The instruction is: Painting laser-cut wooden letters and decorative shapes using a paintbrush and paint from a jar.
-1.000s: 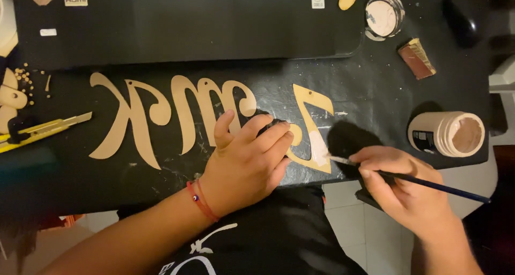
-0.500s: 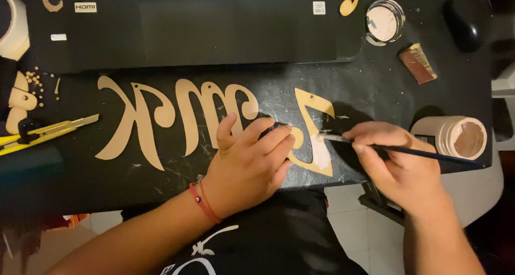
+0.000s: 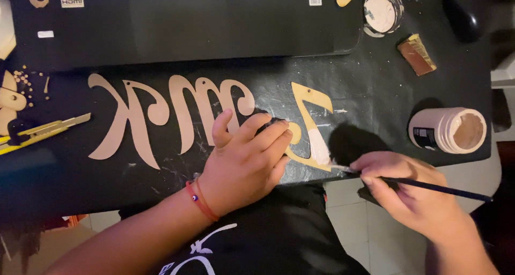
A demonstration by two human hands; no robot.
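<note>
Wooden cutout (image 3: 311, 127), shaped like an angular numeral, lies flat on the black bench (image 3: 375, 87) close to its near edge, right of centre.

Head view: the left hand (image 3: 247, 159) presses on the cutout's left side, fingers (image 3: 268, 138) spread flat on it, gripping nothing. The right hand (image 3: 413, 192) pinches a thin paintbrush (image 3: 429, 186), fingers closed on the handle, tip touching the cutout's lower end, where pale paint (image 3: 320, 149) is already laid.

Risks, as judgement:
- The left fingers sit just beside the wet band; a small slide would smear it.
- Uneven hold-down pressure could let the piece pivot under the stroke, putting paint on the bench.
- The open paint jar (image 3: 448, 130) lies on its side near the right edge; a bump from the right arm could roll it.
- The larger script cutout (image 3: 161, 119) sits near the left hand, within reach of wet fingers.
</note>
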